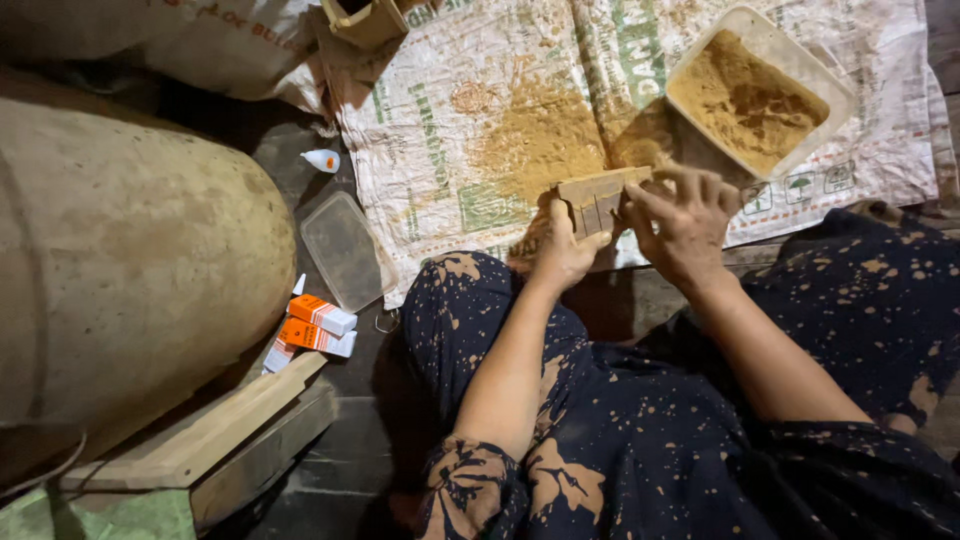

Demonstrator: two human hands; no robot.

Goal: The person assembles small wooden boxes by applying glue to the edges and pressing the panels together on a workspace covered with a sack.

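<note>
From the head view I see both hands closed on one small wooden block (597, 197), held just above the near edge of a woven plastic sack (480, 130) spread flat on the ground. My left hand (562, 250) grips the block from the near left, thumb up along its face and fingers wrapped under it. My right hand (683, 222) comes over from the right, fingers curled narrow around the block's right end, fingertips on its top edge. The block is grooved or slotted on the face toward me, though I cannot tell the detail. A loose patch of brown sawdust (540, 135) lies on the sack just beyond the block. Far right, a pale plastic tub (835, 85) sits on the sack, filled with the same brown powder. To the left, off the sack, lie a clear plastic lid (345, 250), a small white glue bottle (322, 160) and two orange-and-white cartons (318, 328). Nearer left, a rough timber piece (215, 435) rests beside a large rounded pale bulk (130, 270).
</note>
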